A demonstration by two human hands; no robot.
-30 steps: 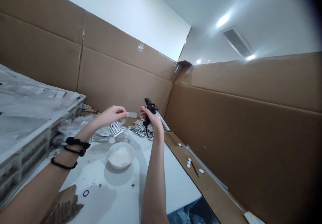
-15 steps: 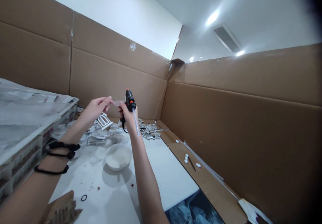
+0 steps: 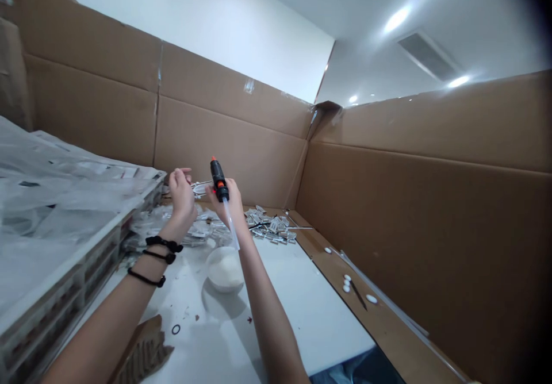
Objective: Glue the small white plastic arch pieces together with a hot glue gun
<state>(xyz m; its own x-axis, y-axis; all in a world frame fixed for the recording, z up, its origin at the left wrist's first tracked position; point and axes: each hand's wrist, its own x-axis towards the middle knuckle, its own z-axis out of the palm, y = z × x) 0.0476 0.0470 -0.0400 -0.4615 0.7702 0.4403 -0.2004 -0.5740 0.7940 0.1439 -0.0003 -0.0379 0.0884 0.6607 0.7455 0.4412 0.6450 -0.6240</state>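
My right hand [image 3: 232, 203] is wrapped round a black and orange glue gun [image 3: 219, 180], its nozzle pointing up and away. A clear glue stick [image 3: 231, 223] sticks out of the gun's back end over my wrist. Curled fingers of my left hand [image 3: 181, 191] hold a small white frame piece [image 3: 200, 188], which spans the gap between both hands. My right fingers are close to the piece; whether they touch it I cannot tell. Below the hands, a white bowl [image 3: 225, 272] with pale contents sits on the white table [image 3: 215, 338].
Bagged pieces [image 3: 190, 229] and a heap of small silvery-white parts [image 3: 271, 226] lie behind the bowl. A plastic-covered rack [image 3: 64, 303] stands at left. Torn cardboard [image 3: 149, 352] and a black ring [image 3: 176, 329] are in front. White ovals [image 3: 371, 299] lie along the right cardboard edge.
My view has swung left, so the scene sits further right. My left hand has turned and brought the frame piece up beside the glue gun. The clear disc between the hands no longer shows.
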